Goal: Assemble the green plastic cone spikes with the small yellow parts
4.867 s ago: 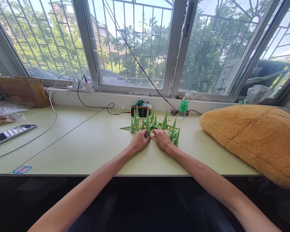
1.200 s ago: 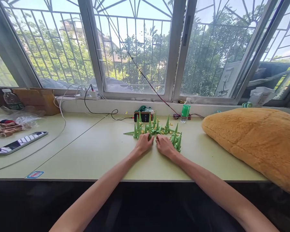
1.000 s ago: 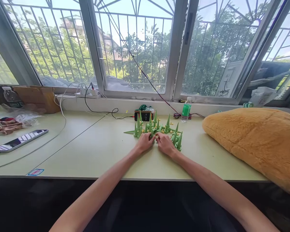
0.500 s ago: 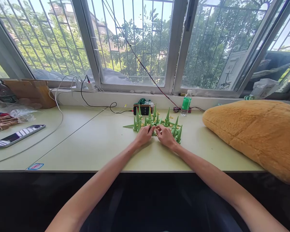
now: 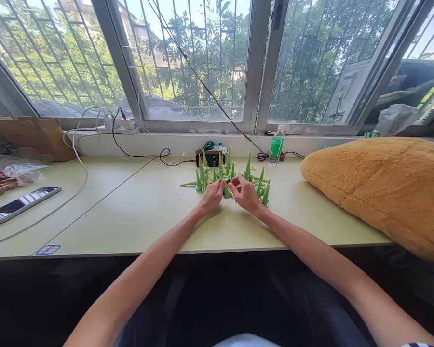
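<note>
Several green cone-shaped pieces [image 5: 248, 167] with small yellow parts stand and lie in a cluster on the pale green table [image 5: 148, 217]. At the cluster's front edge, my left hand [image 5: 213, 193] is closed with thumb and fingers on a green piece [image 5: 227, 191]. My right hand [image 5: 245, 193] is pinched close beside it, touching its right side; whatever lies between the fingertips is too small to make out. More green cones [image 5: 265, 192] show just beyond my right hand.
Behind the cluster stand a black device with a lit display [image 5: 213, 160] and a green-labelled bottle [image 5: 276, 147]. An orange plush cushion [image 5: 379, 188] lies at right. At left are a phone [image 5: 21, 205], cables, wooden pieces [image 5: 0, 185] and a cardboard box [image 5: 47, 140].
The view has shifted slightly. My hands have moved a little apart, and a green piece now shows between them.
</note>
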Action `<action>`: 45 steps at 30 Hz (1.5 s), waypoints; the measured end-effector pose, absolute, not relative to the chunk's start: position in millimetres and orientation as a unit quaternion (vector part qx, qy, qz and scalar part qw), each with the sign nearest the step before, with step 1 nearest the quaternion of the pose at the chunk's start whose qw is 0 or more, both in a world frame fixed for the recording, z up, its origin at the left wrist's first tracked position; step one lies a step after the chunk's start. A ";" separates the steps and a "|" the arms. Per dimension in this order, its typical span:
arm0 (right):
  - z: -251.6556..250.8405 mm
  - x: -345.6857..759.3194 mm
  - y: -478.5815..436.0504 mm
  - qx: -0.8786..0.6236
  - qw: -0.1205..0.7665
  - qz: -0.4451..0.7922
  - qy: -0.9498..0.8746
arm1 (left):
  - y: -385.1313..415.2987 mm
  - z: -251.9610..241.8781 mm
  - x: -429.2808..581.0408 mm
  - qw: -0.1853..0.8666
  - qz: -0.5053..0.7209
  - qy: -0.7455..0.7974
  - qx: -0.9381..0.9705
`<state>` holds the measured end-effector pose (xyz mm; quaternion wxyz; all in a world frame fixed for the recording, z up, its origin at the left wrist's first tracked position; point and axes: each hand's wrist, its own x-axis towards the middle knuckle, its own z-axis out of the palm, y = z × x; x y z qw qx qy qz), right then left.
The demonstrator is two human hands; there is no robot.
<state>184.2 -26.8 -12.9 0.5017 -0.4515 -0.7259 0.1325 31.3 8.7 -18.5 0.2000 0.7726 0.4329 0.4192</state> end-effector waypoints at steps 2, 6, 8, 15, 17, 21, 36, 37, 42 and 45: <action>-13.3 184.3 -25.6 -0.449 0.502 0.135 -0.726 | 8.5 -18.2 31.4 0.204 0.421 0.432 0.771; -15.4 184.7 -22.5 -0.447 0.496 0.138 -0.731 | 7.5 -17.2 31.8 0.207 0.428 0.427 0.769; -16.1 184.9 -21.8 -0.444 0.495 0.137 -0.734 | 6.5 -16.5 32.0 0.209 0.432 0.428 0.766; -14.0 186.3 -22.6 -0.455 0.483 0.139 -0.735 | 3.6 -15.3 32.4 0.222 0.441 0.426 0.758; -13.4 186.3 -22.5 -0.456 0.482 0.141 -0.735 | 3.7 -15.3 32.4 0.229 0.447 0.426 0.752; -12.8 185.6 -22.3 -0.452 0.484 0.143 -0.735 | 6.4 -16.6 32.5 0.247 0.456 0.422 0.744; -15.7 188.0 -19.4 -0.470 0.474 0.096 -0.738 | 7.2 -17.0 32.6 0.116 0.471 0.428 0.762; -16.1 188.6 -18.9 -0.476 0.465 0.083 -0.742 | 6.9 -17.1 32.4 0.103 0.469 0.431 0.764; -19.1 192.2 -15.6 -0.521 0.397 0.059 -0.753 | 7.1 -18.9 31.6 0.072 0.455 0.442 0.770; -21.5 194.1 -13.1 -0.528 0.376 0.064 -0.759 | 7.0 -20.0 32.1 0.075 0.445 0.435 0.780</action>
